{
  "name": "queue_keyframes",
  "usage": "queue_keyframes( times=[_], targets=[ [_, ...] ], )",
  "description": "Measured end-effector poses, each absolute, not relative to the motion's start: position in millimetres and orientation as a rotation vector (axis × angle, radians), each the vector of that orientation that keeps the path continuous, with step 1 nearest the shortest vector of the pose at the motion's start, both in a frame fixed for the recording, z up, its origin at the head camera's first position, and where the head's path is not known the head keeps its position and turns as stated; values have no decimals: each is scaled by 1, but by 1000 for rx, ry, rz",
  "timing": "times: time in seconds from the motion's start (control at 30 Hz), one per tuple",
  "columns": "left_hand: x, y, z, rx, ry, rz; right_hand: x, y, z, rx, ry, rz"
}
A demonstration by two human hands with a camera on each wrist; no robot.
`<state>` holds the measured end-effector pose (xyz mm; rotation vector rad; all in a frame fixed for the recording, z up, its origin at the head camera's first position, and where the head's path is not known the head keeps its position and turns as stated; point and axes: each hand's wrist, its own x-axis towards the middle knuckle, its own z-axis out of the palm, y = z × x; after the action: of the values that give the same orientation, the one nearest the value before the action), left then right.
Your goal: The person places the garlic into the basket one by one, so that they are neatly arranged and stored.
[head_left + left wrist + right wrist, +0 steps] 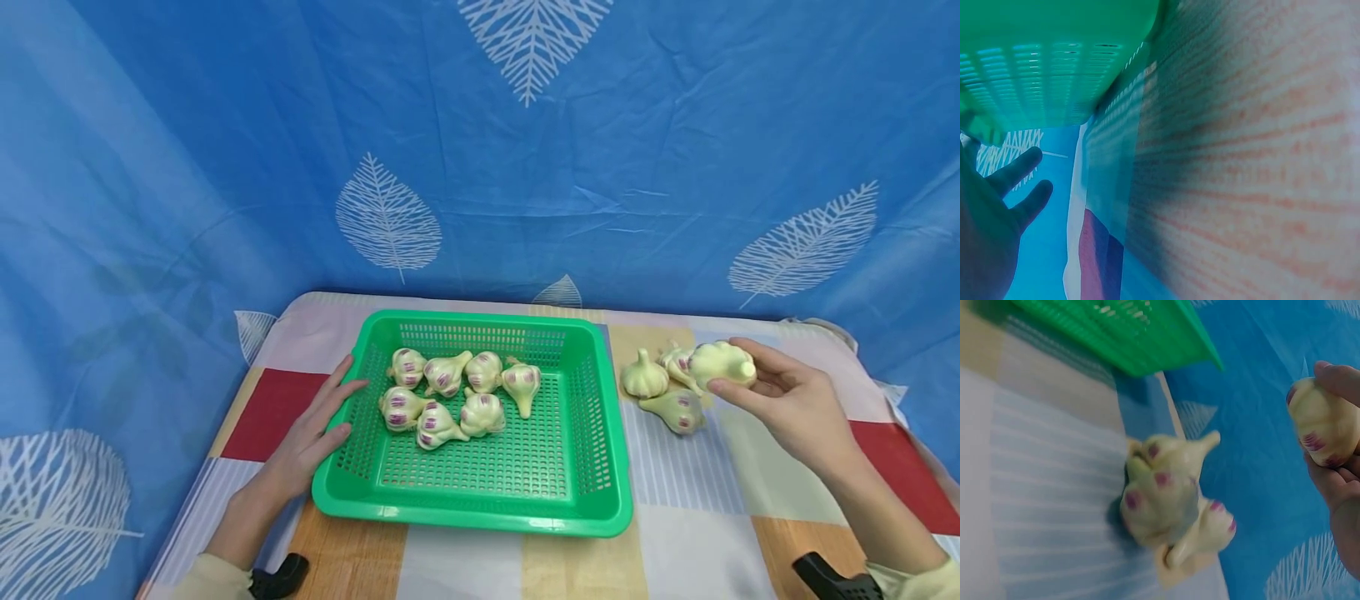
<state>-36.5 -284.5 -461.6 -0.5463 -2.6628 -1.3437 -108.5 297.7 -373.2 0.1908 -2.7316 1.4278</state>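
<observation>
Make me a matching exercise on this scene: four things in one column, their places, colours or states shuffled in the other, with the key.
1. Left hand
2. Right hand
3. Basket
4. Leaf-print curtain

A. has seven garlic bulbs inside
B. mainly blue
C. at the basket's left side, fingers spread
D. grips one garlic bulb

Pairs: 1-C, 2-D, 3-A, 4-B

From where I stand, this looks like a small screened-off nook: a blue hanging cloth (645, 167) printed with white leaves (387, 215) walls in the back and left of a patchwork-patterned tablecloth (462, 567). The green plastic basket (468, 525) and garlic bulbs (483, 413) feel kitchen-like; home or staged booth, I can't tell.
</observation>
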Motion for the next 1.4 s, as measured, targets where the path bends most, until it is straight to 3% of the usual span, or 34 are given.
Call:
queue_keyframes(
  times=[0.77,1.4],
  targets=[
    [-39,-284,-463,-528,-2668,-1360,-98,208,-369,851,-2774,1637],
    [-37,-285,-463,-536,-2668,-1354,-111,148,-378,1170,-2879,1462]
  ],
)
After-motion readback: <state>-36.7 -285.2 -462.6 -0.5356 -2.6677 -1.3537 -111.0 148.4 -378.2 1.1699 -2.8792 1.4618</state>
